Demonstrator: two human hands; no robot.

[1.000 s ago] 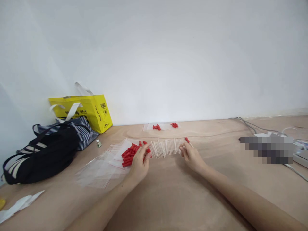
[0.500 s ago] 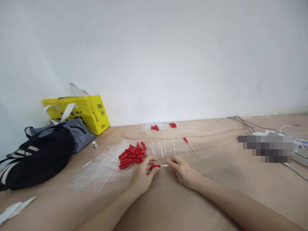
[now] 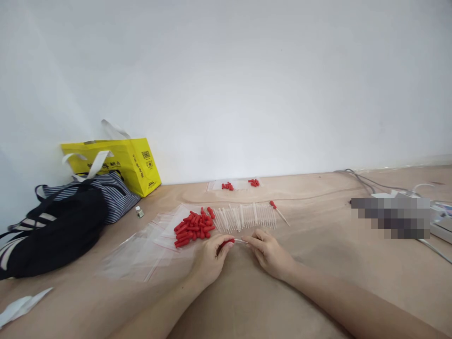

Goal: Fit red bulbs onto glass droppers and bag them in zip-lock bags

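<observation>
Between the fingers of my left hand [image 3: 211, 256] is a red rubber dropper bulb [image 3: 228, 242], its open end facing right. My right hand [image 3: 266, 249] pinches a clear glass dropper tube [image 3: 240, 241], whose left end meets the bulb; how deep it sits inside I cannot tell. Just beyond my left hand lies a heap of red bulbs [image 3: 192, 228] on clear plastic bags. A row of glass tubes [image 3: 243, 217] stretches across the table behind both hands. At that row's right end lies a dropper [image 3: 279, 213] with a red bulb on its tube.
Clear zip bags [image 3: 141, 252] spread out at the left, near a small bottle [image 3: 139, 212]. Bagged droppers [image 3: 236, 185] lie by the wall. A black bag [image 3: 63, 235] and a yellow bag [image 3: 144, 172] stand far left. Cables [image 3: 356, 176] and white devices occupy the right.
The bulb and the glass tube, apart or barely touching before, now meet in line. My left fingers have closed further over the bulb.
</observation>
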